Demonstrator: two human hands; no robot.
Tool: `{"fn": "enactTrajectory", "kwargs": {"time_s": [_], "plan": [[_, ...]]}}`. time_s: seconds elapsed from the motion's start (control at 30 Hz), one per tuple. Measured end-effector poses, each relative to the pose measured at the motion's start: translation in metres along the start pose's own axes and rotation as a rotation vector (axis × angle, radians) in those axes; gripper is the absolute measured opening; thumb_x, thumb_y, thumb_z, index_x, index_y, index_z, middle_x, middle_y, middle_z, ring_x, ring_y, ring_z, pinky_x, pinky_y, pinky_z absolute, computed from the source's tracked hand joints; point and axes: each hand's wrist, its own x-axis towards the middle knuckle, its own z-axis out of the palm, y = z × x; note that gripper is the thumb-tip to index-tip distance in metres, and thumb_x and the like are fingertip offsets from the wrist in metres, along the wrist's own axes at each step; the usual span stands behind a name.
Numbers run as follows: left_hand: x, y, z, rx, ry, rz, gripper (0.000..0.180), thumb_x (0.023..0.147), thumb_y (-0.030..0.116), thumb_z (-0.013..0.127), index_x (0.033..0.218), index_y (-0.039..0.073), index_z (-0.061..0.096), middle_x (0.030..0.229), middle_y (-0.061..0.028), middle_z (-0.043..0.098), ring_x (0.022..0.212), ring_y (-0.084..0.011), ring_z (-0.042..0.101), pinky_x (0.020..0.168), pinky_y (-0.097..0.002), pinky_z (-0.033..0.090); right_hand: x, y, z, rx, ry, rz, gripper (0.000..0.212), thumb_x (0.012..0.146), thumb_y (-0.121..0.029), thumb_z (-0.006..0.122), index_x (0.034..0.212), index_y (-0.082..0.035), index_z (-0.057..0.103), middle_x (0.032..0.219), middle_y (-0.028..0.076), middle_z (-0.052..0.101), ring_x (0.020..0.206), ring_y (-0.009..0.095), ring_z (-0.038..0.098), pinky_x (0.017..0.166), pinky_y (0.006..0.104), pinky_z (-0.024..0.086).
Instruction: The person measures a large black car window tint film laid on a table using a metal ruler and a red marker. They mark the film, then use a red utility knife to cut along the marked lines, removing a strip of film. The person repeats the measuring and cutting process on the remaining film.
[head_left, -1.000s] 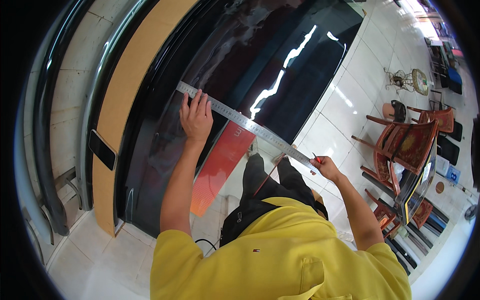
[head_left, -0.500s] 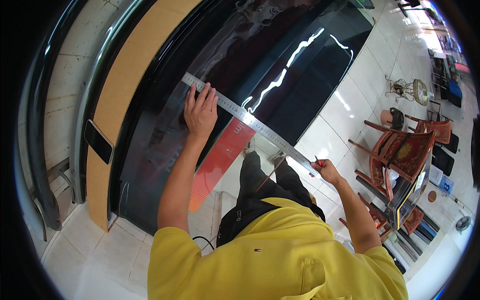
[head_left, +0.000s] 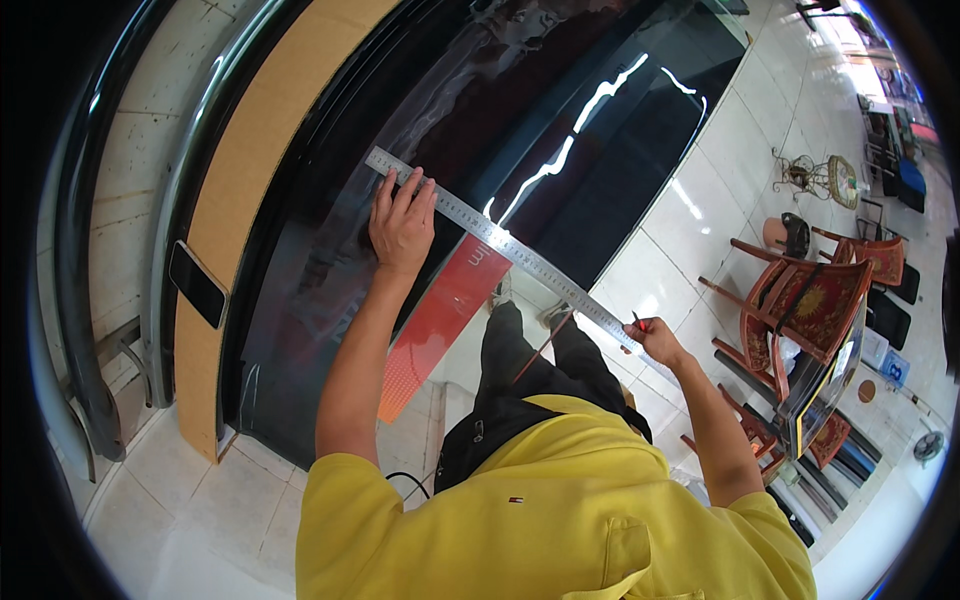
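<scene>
A long steel ruler (head_left: 545,270) lies slantwise across a glossy dark sheet (head_left: 630,150), its right part reaching out past the sheet's edge. With fingers stretched out, my left hand (head_left: 402,235) lies flat near the ruler's far-left end, the fingertips on the metal. My right hand (head_left: 659,342) is closed round the other end of the ruler. A small red-and-black tool (head_left: 640,319) pokes out of that same hand; most of it is hidden, so its kind cannot be made out. Below the ruler, a red printed strip (head_left: 440,315) lies along the sheet's near edge.
A phone (head_left: 198,285) leans on a tan board (head_left: 235,180) at the left. Beyond stand dark curved rails (head_left: 85,250). Wooden chairs (head_left: 810,310) with red patterned upholstery are at the right, beside a metal plant stand (head_left: 825,180). White tiles (head_left: 690,220) cover the floor.
The ruler and both hands have shifted very slightly to the right. Both hands keep the same hold.
</scene>
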Motion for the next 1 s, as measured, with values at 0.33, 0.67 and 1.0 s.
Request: {"fn": "enactTrajectory", "kwargs": {"time_s": [0.33, 0.67, 1.0], "plan": [[0.0, 0.002, 0.001, 0.002, -0.022, -0.014, 0.022, 0.095, 0.017, 0.079, 0.116, 0.013, 0.082, 0.133, -0.0024, 0.075, 0.131, -0.0375, 0.064, 0.106, -0.0459, 0.055, -0.006, -0.015, 0.0, -0.008, 0.006, 0.027, 0.049, 0.104, -0.045, 0.072, 0.09, 0.002, 0.077, 0.074, 0.012, 0.066, 0.073, 0.023, 0.056, 0.076, 0.0415, 0.05], [-0.001, 0.003, 0.003, 0.05, -0.018, 0.015, 0.021, 0.096, 0.019, 0.078, 0.116, 0.014, 0.082, 0.134, -0.0006, 0.074, 0.133, -0.04, 0.062, 0.103, -0.0492, 0.055, -0.024, -0.044, -0.01, 0.0, -0.041, 0.0, 0.036, 0.106, -0.033, 0.07, 0.095, 0.0, 0.079, 0.074, 0.01, 0.071, 0.071, 0.019, 0.057, 0.075, 0.0384, 0.051], [-0.003, 0.002, 0.002, 0.087, 0.01, 0.023, 0.021, 0.094, 0.021, 0.079, 0.114, 0.015, 0.082, 0.133, -0.0003, 0.075, 0.132, -0.0416, 0.062, 0.101, -0.0491, 0.055, -0.014, -0.025, -0.005, -0.002, 0.013, 0.006, 0.038, 0.106, -0.035, 0.071, 0.096, 0.001, 0.078, 0.072, 0.01, 0.065, 0.071, 0.02, 0.053, 0.073, 0.0397, 0.049]]}}
